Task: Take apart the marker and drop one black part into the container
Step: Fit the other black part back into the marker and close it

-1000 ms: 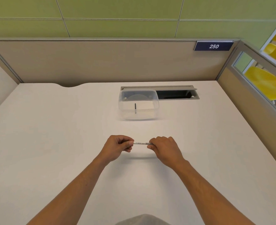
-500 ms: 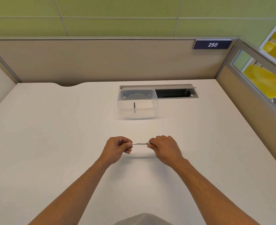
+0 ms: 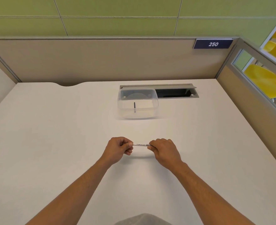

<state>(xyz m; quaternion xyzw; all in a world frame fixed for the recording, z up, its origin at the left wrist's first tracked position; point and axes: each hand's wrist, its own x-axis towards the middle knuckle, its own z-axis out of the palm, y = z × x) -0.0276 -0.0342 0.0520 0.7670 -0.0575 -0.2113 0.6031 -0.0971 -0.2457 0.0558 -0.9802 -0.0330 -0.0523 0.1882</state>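
Observation:
A thin white whiteboard marker (image 3: 141,145) with black print lies level between my two hands, just above the white desk (image 3: 52,143). My left hand (image 3: 119,148) pinches its left end and my right hand (image 3: 164,151) grips its right end; both ends are hidden inside my fingers. Farther back, a clear plastic container (image 3: 138,105) stands on the desk, well apart from my hands. One slim black part (image 3: 134,107) lies inside it.
An open grey cable hatch (image 3: 174,92) is set into the desk right behind the container. Beige partition walls (image 3: 101,60) close off the back and right sides. A sign reading 250 (image 3: 213,44) hangs at the upper right.
My hands hold the marker in nearly the same place as before; the visible stretch of barrel between them looks about the same length.

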